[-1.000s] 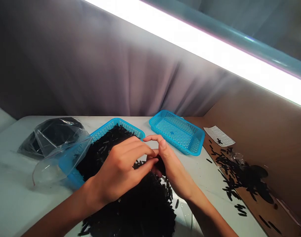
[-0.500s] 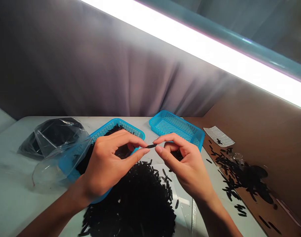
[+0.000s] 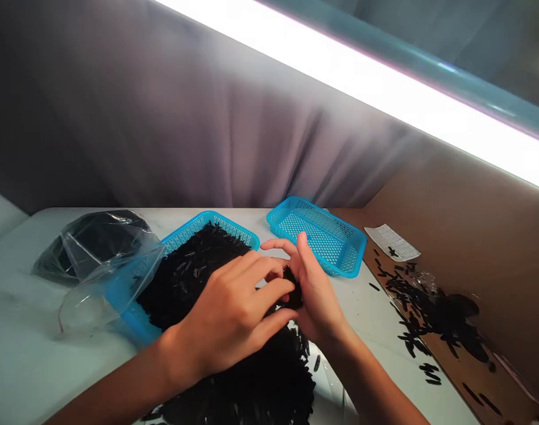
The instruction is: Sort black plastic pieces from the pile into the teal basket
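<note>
Head view: left hand [image 3: 227, 319] and right hand [image 3: 317, 298] came back down to black pile [image 3: 193, 277] on blue basket [image 3: 209, 226]; right fingers curled round clump [image 3: 292, 287], left fingers half open, touching it

- Far: the left blue plastic basket [image 3: 209, 233] sits just beside the right blue plastic basket [image 3: 317, 236], leaving only a narrow gap for a hand.
- Left: a clear plastic bag [image 3: 114, 265] overlaps the left basket's corner, with a black bag [image 3: 92, 242] behind it, obstructing any sideways pass.
- Middle and near: the left hand [image 3: 234, 319], right hand [image 3: 317, 295] and heap of black pieces [image 3: 251, 378] block the way.
- Right: the white surface [image 3: 371, 319] gives passage beside the right hand, as far as the cardboard sheet [image 3: 433, 354] strewn with black pieces.
</note>
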Demonstrator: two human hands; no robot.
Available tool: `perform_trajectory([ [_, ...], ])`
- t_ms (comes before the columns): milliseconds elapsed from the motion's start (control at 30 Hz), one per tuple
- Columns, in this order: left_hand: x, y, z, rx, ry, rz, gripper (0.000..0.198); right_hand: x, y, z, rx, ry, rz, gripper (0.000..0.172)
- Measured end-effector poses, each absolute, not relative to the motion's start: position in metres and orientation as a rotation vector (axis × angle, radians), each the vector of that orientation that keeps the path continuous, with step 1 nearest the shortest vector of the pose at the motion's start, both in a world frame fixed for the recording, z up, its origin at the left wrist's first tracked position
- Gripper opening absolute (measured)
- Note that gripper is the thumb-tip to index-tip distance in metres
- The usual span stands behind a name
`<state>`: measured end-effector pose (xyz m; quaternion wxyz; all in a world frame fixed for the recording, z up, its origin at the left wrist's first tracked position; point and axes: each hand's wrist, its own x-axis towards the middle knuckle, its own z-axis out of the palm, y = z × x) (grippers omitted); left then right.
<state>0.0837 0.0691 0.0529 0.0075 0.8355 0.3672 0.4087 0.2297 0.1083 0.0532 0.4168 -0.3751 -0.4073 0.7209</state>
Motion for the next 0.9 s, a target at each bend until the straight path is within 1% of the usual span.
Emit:
perform_trajectory([
  [133,0.089,0.069,0.043,2.684,1.178,1.298,0.002,0.224,0.106,0.046,-0.967,-0.952,1.831,0.067],
  [333,0.092,0.069,0.041,2.745,1.164,1.288,0.007,0.224,0.109,0.041,-0.936,-0.79,1.91,0.06],
  [533,0.093,0.072,0.044,2.363,1.108,1.419,0.01,0.226,0.117,0.035,-0.893,-0.593,2.152,0.051],
  [600,0.089,0.074,0.049,2.167,1.14,1.446,0.009,0.226,0.119,0.035,-0.887,-0.601,2.168,0.046],
  [667,0.085,0.075,0.055,1.949,1.236,1.427,0.008,0.226,0.118,0.037,-0.882,-0.701,2.118,0.04],
  [733,0.08,0.078,0.059,1.74,1.31,1.422,0.006,0.226,0.116,0.041,-0.878,-0.896,1.995,0.036],
  [867,0.071,0.083,0.063,1.465,1.239,1.477,0.019,0.231,0.11,0.051,-0.903,-1.32,1.557,0.029],
  [900,0.07,0.084,0.064,1.427,1.214,1.477,0.019,0.233,0.109,0.054,-0.929,-1.396,1.43,0.026],
])
